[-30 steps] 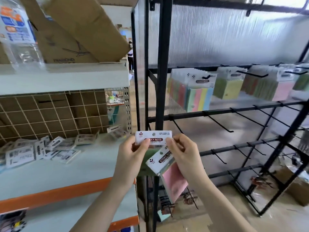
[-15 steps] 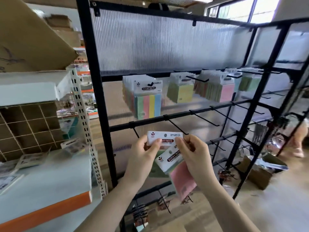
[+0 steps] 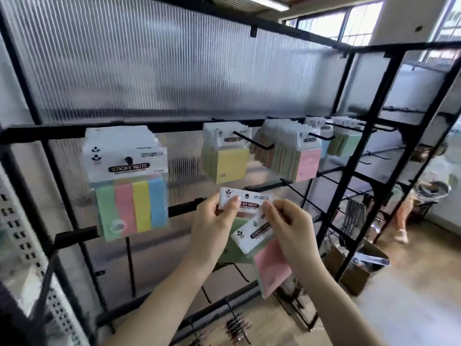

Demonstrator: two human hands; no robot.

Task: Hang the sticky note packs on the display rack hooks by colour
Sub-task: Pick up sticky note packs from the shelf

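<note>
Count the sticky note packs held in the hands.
2: a green pack gripped by the left hand, a pink pack by the right hand. More may hide behind.

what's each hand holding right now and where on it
Left hand pinches the green pack by its white header card; right hand pinches the pink pack at its header card too.

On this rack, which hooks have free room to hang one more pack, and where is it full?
Free: the bare hooks on the second bar, below the pink packs. The yellow packs' hook keeps a bare end. Crowded: the four-colour packs fill theirs to the tip, and the top row right of the pink packs is dense.
</note>
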